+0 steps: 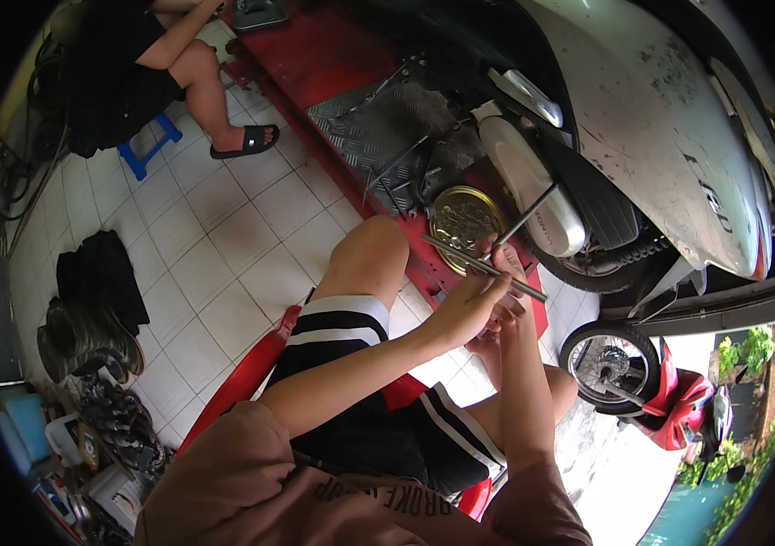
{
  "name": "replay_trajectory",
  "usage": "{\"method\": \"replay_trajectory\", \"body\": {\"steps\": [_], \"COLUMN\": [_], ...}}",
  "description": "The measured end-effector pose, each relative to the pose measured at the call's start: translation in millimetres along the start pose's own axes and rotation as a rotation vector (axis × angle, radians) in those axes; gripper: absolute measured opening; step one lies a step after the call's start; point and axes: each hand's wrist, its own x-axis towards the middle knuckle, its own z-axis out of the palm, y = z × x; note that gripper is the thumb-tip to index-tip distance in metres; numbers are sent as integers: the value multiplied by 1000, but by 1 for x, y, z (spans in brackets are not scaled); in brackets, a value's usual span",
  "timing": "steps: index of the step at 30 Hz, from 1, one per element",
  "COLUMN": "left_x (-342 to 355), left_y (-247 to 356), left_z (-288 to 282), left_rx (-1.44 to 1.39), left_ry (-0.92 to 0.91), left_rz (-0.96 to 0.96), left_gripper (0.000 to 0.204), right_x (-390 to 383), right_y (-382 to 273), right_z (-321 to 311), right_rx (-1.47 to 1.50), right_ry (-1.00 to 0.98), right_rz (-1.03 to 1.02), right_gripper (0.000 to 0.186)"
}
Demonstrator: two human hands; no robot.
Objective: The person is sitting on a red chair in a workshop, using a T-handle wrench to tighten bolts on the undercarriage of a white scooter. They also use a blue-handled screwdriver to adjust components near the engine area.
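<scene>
Both hands meet in front of my knees on a metal T-handle wrench (445, 247). Its crossbar slants down to the right, and its thinner shaft points up and right toward the scooter's pale side cover (522, 173). My left hand (467, 314) is closed, its thumb and fingers at the crossbar's right half. Partly behind the tool, my right hand (509, 259) curls its fingers around the shaft close to the crossbar. The lower fingers of both hands overlap, so whether something small is also held there is hidden.
A round gold tray (460, 202) of small metal parts sits on the red lift platform (301, 59), beside loose tools (396, 168). A silver scooter (642, 100) stands over it. At upper left another person (123, 64) sits on a blue stool (151, 147). A red motorbike (674, 400) is at right.
</scene>
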Motion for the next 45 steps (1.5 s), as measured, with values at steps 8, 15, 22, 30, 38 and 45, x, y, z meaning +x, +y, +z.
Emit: {"method": "replay_trajectory", "body": {"steps": [8, 15, 22, 30, 38, 45], "left_x": [5, -32, -43, -26, -27, -24], "left_y": [-11, 9, 8, 47, 1, 33], "left_z": [-67, 34, 26, 21, 10, 54], "left_rx": [251, 810, 1077, 1646, 1560, 1204], "left_ry": [536, -68, 25, 333, 211, 186], "left_rz": [240, 434, 196, 514, 232, 451], "left_gripper": [32, 62, 74, 69, 38, 71], "right_x": [-9, -29, -32, -34, -21, -29], "right_y": [-17, -16, -22, -30, -28, -35], "right_z": [14, -4, 0, -13, -19, -26], "right_rx": [266, 251, 226, 220, 259, 304], "right_ry": [-220, -118, -236, -246, -290, -228], "right_rz": [-19, -26, -72, -64, -120, -104], "right_gripper": [20, 17, 18, 18, 21, 26]}}
